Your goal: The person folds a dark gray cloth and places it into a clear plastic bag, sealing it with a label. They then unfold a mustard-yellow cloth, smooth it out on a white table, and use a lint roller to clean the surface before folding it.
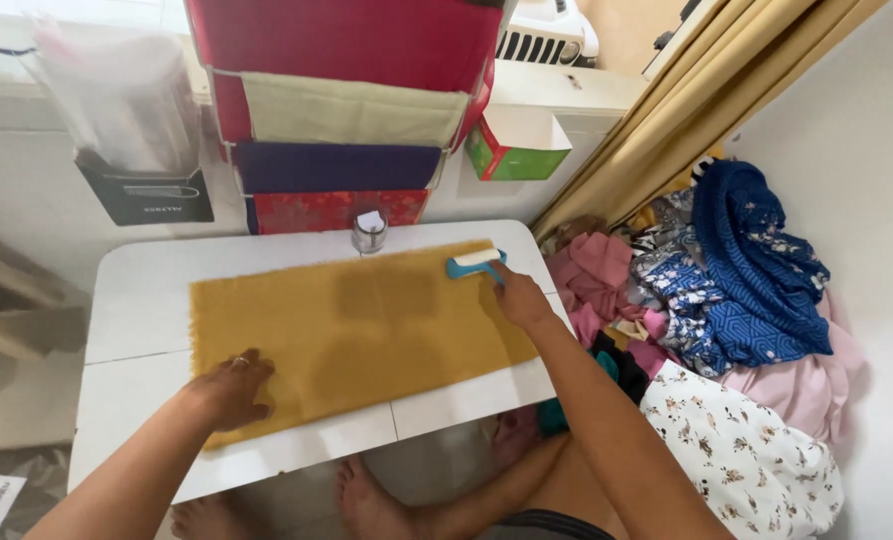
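The mustard cloth (356, 330) is matt woven fabric with frayed edges. The table (136, 290) beneath is smooth, white and slightly glossy. The lint roller (474, 263) has a teal plastic body. Far centre, the small jar (369, 232) is clear, glossy glass or plastic.

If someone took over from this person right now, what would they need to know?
Left hand: flat on the mustard cloth, pressing its near left corner down.
Right hand: gripping the handle of a blue lint roller, whose head sits on the cloth's far right corner.
The cloth lies spread flat across the white table. A small jar stands at the far edge.
Done: cloth laid out.
Left: how much has been rolled cannot be told.
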